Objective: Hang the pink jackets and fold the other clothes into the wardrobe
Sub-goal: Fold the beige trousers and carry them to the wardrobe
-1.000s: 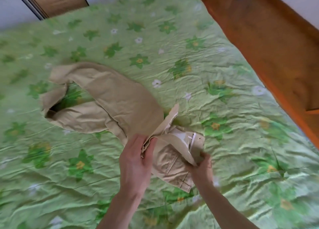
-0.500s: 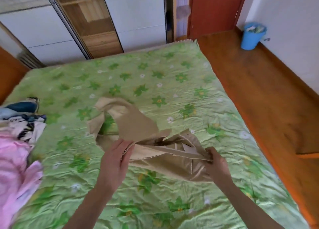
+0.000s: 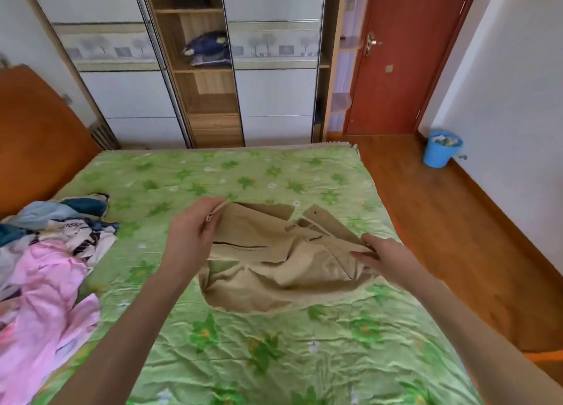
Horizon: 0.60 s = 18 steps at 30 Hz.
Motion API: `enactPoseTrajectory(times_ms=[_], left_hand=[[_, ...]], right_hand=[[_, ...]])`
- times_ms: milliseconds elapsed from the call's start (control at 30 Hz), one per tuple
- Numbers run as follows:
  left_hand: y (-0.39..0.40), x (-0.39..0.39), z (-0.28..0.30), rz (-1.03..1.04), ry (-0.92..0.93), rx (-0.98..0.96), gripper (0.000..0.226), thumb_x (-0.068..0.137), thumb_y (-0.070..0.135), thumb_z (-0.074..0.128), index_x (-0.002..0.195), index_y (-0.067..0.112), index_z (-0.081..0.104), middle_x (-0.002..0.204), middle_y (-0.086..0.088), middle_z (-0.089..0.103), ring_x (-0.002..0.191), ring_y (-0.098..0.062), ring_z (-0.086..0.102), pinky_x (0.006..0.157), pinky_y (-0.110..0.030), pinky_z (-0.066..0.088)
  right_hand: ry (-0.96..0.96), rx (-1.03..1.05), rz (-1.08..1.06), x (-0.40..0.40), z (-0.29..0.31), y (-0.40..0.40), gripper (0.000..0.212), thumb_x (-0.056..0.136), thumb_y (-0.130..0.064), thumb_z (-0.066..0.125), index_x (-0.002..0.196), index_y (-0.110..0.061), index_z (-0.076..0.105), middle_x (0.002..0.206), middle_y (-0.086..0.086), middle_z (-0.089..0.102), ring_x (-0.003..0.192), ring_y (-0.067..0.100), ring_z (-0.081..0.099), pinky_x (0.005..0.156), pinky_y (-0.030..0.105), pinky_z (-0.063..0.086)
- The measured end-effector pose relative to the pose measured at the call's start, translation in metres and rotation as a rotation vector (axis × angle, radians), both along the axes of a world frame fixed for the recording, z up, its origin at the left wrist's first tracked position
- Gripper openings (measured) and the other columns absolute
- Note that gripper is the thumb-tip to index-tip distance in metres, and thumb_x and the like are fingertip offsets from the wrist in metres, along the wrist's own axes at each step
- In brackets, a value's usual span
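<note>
- While both hands work at mid-frame, the left hand pinches the waistband corner of the tan trousers, fingers curled round the fabric.
- Right of it, the right hand grips the opposite waistband edge, so the trousers hang bunched above the green floral bedspread.
- At lower left, a pink jacket lies heaped with other clothes.
- Farthest back, at upper centre, the wardrobe stands open, with dark folded clothing on one shelf.

Green floral bedspread, blue waste bin by white wall, red-brown door, wooden floor
</note>
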<state>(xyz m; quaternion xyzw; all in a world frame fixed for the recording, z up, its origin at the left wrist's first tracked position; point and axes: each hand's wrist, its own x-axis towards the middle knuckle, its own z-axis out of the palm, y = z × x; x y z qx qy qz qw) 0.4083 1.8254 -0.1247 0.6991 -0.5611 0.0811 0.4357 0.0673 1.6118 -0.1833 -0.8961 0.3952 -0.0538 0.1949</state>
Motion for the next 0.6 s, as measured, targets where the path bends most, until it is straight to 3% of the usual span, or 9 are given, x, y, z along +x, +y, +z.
enactPoseTrajectory(times_ms=[133,200,267,367,433,533,600], left_hand=[[-0.002,0.015,0.032,-0.016,-0.072,-0.072,0.023,0.104,0.009,0.055,0.12,0.008,0.072,0.113,0.008,0.067,0.101,0.0,0.057,0.091,-0.004,0.039],[-0.003,0.027,0.047,0.023,-0.096,-0.118,0.021,0.104,0.005,0.058,0.118,0.005,0.073,0.113,0.007,0.067,0.1,0.0,0.057,0.091,-0.003,0.039],[-0.004,0.037,0.062,0.078,-0.103,-0.172,0.018,0.102,-0.001,0.061,0.115,0.0,0.074,0.111,0.004,0.068,0.098,0.002,0.056,0.091,0.0,0.037],[-0.004,0.044,0.085,0.11,-0.084,-0.249,0.018,0.102,0.0,0.062,0.114,-0.001,0.075,0.11,0.001,0.071,0.1,0.001,0.059,0.092,-0.002,0.039],[-0.006,0.045,0.101,0.106,-0.067,-0.29,0.018,0.104,0.003,0.061,0.115,0.0,0.076,0.11,0.001,0.072,0.1,0.002,0.06,0.092,-0.004,0.04],[-0.011,0.046,0.128,0.101,0.044,-0.335,0.02,0.106,0.01,0.06,0.115,0.001,0.076,0.106,0.001,0.075,0.094,0.008,0.063,0.089,-0.006,0.044],[-0.014,0.047,0.149,0.093,0.111,-0.366,0.02,0.106,0.012,0.061,0.114,0.002,0.076,0.102,0.007,0.072,0.092,0.02,0.061,0.088,-0.004,0.043]], right_hand=[[-0.2,0.049,0.004,0.0,0.028,-0.011,0.025,0.096,-0.026,0.075,0.077,-0.024,0.059,0.06,-0.008,0.053,0.058,0.01,0.048,0.054,0.029,0.03],[-0.351,0.08,-0.023,0.002,0.051,-0.016,0.018,0.091,-0.024,0.08,0.077,-0.023,0.07,0.06,-0.014,0.061,0.056,0.006,0.052,0.053,0.02,0.033],[-0.573,0.151,-0.104,0.005,0.078,-0.023,0.015,0.085,-0.027,0.086,0.075,-0.022,0.076,0.065,-0.008,0.068,0.057,0.003,0.053,0.054,0.015,0.038],[-0.939,0.251,-0.213,0.013,0.117,-0.031,0.037,0.08,-0.036,0.088,0.078,-0.004,0.07,0.076,0.015,0.066,0.069,0.017,0.057,0.067,0.029,0.049],[-1.103,0.331,-0.235,0.019,0.143,-0.034,0.05,0.075,-0.048,0.089,0.077,-0.005,0.065,0.079,0.012,0.064,0.075,0.02,0.06,0.072,0.034,0.053],[-1.216,0.447,-0.211,0.028,0.186,-0.037,0.035,0.076,-0.05,0.085,0.091,-0.018,0.08,0.096,0.006,0.077,0.09,0.02,0.071,0.08,0.033,0.061],[-1.211,0.424,-0.146,0.031,0.217,-0.038,0.03,0.083,-0.048,0.08,0.098,-0.022,0.082,0.1,0.004,0.08,0.091,0.018,0.074,0.077,0.029,0.062]])
